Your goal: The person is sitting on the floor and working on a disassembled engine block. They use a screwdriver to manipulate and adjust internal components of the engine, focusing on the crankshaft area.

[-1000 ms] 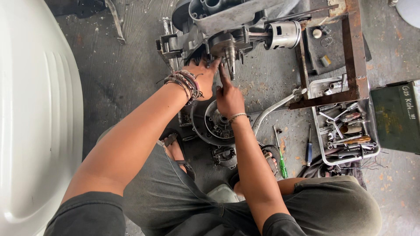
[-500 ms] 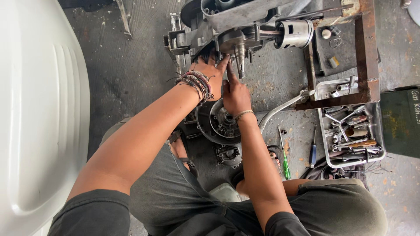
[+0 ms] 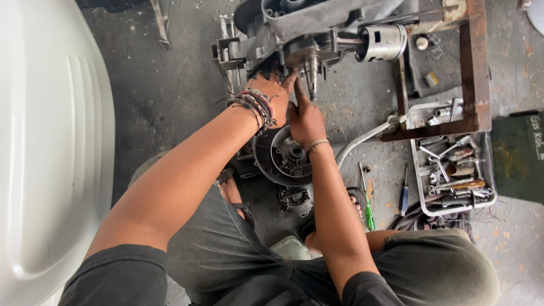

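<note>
My two hands, left hand [image 3: 276, 95] and right hand [image 3: 306, 119], rest half-open on one engine [image 3: 309, 34], gripping nothing; one tool tray [image 3: 420, 170] sits right, bare floor [image 3: 164, 96] left.

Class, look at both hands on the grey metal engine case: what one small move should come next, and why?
Probably steady the grey metal engine case with the left hand while the right hand slides its raised fingers onto the upright steel shaft. Both hands already sit at the case's lower edge, and those fingers point up just beside the shaft.
</note>
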